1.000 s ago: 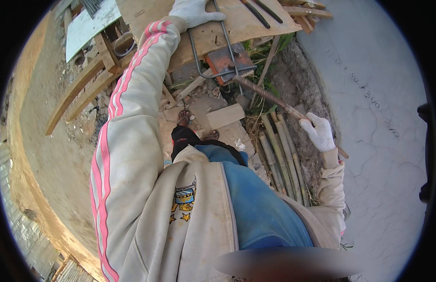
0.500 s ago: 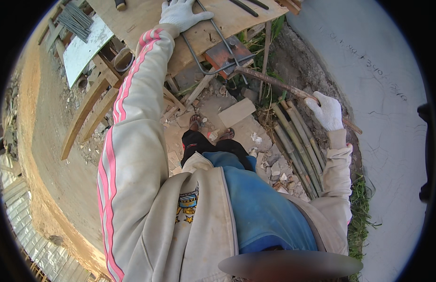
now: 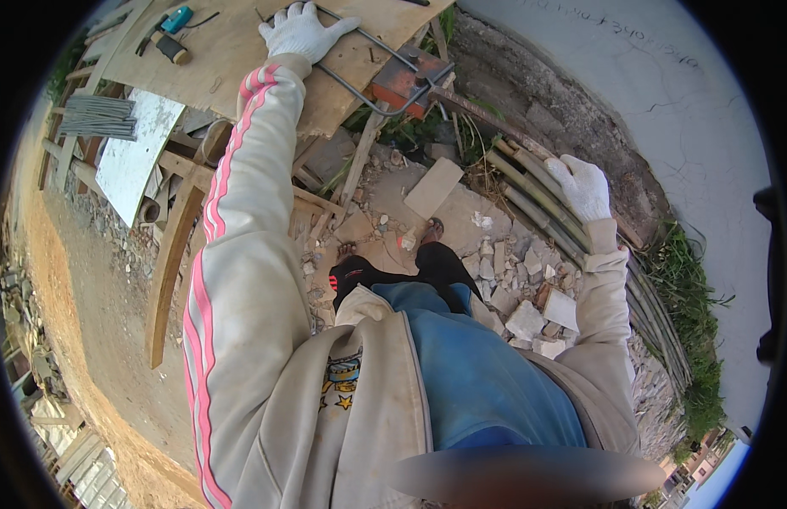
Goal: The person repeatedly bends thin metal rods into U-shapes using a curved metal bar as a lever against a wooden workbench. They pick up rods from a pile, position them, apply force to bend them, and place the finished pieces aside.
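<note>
At ten o'clock in the view, a bundle of thin grey metal rods (image 3: 98, 116) lies across the upper end of a flat white rectangular board (image 3: 137, 161). Further right, a broad tan plywood desk (image 3: 220, 89) carries a short black cylindrical tool with a pale wooden end (image 3: 171, 48) and, at its one o'clock, a small teal box-shaped tool (image 3: 177, 19).

Near eleven o'clock, the left hand (image 3: 300, 34), in a white knit glove, lies palm down with its fingers spread, pressing on a bent dark-grey steel rod (image 3: 351, 89) over the desk. The rod's two long sides run from that hand toward four o'clock, its bent end lying over a rusty orange-red metal block (image 3: 404, 85) at twelve o'clock in the view.

From the block's right edge, a long rusty brown metal bar (image 3: 495, 125) slants toward four o'clock. The white-gloved right hand (image 3: 583, 188), at two o'clock in the view, is clenched around the bar above some greenish-brown bamboo poles (image 3: 538, 214). Beyond stands a smooth grey wall (image 3: 665, 110).
</note>
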Demonstrator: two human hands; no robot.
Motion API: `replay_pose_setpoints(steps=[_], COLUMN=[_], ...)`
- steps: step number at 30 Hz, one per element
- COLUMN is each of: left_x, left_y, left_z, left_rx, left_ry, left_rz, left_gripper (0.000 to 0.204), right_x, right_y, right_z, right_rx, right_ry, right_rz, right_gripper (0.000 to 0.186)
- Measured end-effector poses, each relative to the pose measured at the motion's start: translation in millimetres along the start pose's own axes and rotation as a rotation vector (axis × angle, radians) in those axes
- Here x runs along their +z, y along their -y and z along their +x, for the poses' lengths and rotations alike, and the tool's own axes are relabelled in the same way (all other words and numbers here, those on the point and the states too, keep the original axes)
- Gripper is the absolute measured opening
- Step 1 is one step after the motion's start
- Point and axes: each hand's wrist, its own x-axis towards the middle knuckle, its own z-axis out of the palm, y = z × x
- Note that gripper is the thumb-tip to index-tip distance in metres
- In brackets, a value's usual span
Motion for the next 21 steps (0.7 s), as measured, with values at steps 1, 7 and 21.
replay_pose_setpoints(steps=[1,7,21], left_x=[2,23,42], left_y=[3,16,21], left_z=[2,16,36], left_rx=[0.011,0.118,0.214], left_ry=[0.001,-0.200,-0.148], left_rz=[-0.006,0.176,0.087], left_gripper=[0.107,0.097,0.094], right_x=[7,46,96], right_y=[10,94,226], right_z=[-14,-96,-164], right_rx=[0.057,0.278,0.510], right_ry=[-0.011,-0.229,-0.347], right_rz=[0.018,0.068,0.052], right_gripper=[0.055,0.061,0.042])
